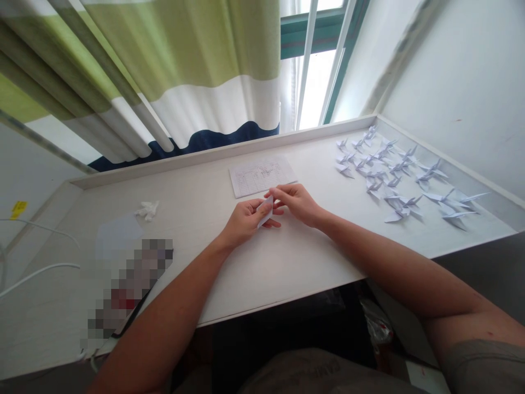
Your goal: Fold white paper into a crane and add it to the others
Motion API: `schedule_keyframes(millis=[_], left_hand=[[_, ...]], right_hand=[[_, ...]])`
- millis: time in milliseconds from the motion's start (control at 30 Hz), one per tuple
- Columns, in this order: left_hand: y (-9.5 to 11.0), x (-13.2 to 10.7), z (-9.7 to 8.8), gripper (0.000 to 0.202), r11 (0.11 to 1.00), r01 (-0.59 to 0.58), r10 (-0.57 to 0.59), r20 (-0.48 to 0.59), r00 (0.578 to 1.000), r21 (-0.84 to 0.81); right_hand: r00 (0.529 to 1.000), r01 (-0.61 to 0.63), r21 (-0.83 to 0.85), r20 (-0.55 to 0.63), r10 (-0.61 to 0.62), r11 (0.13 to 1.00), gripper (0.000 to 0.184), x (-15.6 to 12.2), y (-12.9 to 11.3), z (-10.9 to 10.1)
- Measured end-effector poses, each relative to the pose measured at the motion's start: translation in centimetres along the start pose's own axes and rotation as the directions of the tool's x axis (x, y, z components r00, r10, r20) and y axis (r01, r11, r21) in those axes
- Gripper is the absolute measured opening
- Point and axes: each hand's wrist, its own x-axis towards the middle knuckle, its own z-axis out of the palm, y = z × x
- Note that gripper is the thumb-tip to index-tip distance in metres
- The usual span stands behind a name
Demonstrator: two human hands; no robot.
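- The white surface [287, 262] in front of you carries a flock of finished paper cranes [394, 175] at your right (a couple of dozen, roughly), well apart from your hands.
- A printed sheet [260, 175] lies just beyond your hands.
- Your left hand [246, 221] pinches the half-folded white paper [266, 211] just above the surface; it looks early in its folding.
- Your right hand [297, 202] grips its top edge, fingers curled.

The table [287, 257] looks like matt, pale wood-grain laminate. The folded piece [266, 211] and cranes [394, 175] are thin white paper with crisp creases. The striped curtain [172, 71] is soft cloth.
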Motion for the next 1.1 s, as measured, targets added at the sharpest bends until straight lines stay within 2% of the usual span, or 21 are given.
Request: schedule_keyframes(millis=[167, 333, 433, 533, 633, 833, 967, 1100], left_hand=[[0.1, -0.2, 0.2, 0.053, 0.998, 0.05, -0.049, 0.027, 0.998, -0.036], [0.4, -0.4, 0.0, 0.054, 0.991, 0.11, -0.107, 0.045, 0.993, -0.073], [0.5, -0.5, -0.1, 0.053, 0.993, 0.1, -0.098, 0.027, 0.995, -0.068], [0.3, -0.4, -0.1, 0.052, 0.995, 0.084, -0.084, 0.015, 0.996, -0.058], [0.0, -0.3, -0.2, 0.051, 0.998, 0.06, -0.06, 0.007, 0.998, -0.031], [-0.1, -0.3, 0.0, 0.047, 0.998, 0.024, -0.021, -0.047, 0.999, 0.065], [-0.1, -0.3, 0.0, 0.047, 0.997, 0.022, -0.018, -0.052, 0.998, 0.069], [-0.1, -0.3, -0.1, 0.046, 0.998, 0.018, -0.016, -0.034, 0.999, 0.067]], right_hand=[[0.997, 0.059, -0.079, 0.057, -0.054, 0.995, 0.049, -0.2, 0.2, 0.3], [1.0, -0.011, 0.005, 0.02, 0.01, 1.0, 0.059, 0.1, 0.0, -0.1], [0.999, 0.026, 0.044, -0.038, -0.024, 0.999, 0.054, 0.1, -0.4, -0.4], [0.996, 0.045, 0.016, -0.078, -0.044, 0.999, 0.044, 0.0, -0.8, -0.6], [0.996, 0.027, -0.068, -0.081, -0.032, 0.997, 0.047, -0.2, -0.9, -0.5], [0.989, 0.065, -0.185, -0.12, -0.088, 0.981, 0.05, -0.5, -0.6, 0.1], [0.99, 0.07, -0.17, -0.107, -0.089, 0.983, 0.048, -0.4, -0.5, 0.0], [0.996, 0.035, -0.085, -0.077, -0.042, 0.996, 0.05, -0.2, -0.2, -0.2]])
